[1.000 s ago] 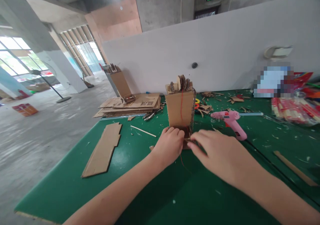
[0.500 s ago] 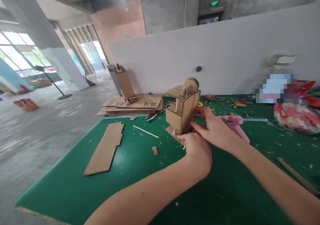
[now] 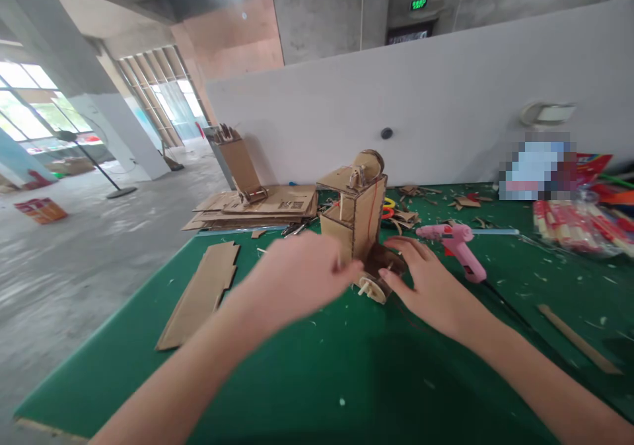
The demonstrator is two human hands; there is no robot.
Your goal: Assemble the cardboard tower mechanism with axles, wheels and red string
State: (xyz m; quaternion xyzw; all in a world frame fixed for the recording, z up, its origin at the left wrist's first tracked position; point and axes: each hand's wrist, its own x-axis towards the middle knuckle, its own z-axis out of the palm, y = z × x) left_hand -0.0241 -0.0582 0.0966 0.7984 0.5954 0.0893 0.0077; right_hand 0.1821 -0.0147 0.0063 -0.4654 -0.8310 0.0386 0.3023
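Note:
A small cardboard tower model (image 3: 357, 214) stands on the green table (image 3: 307, 372), with a round spool on top and a red thread down its side. My left hand (image 3: 302, 276) is closed against the model's lower left side, fingertips pinching at its base. My right hand (image 3: 423, 280) cups the lower right, fingers curled round a cardboard wheel on a stick axle (image 3: 372, 289).
A pink glue gun (image 3: 456, 243) lies right of the model. Behind it lie a stack of cardboard sheets (image 3: 257, 207), a second cardboard model (image 3: 240, 164) and scraps. A long cardboard strip (image 3: 201, 293) lies left. A wooden stick (image 3: 577, 339) and packaged sticks (image 3: 574, 224) lie right.
The model was turned, so its open side now faces left. My left hand moved from under the model's front to its left side. My right hand dropped to the wheel at its base.

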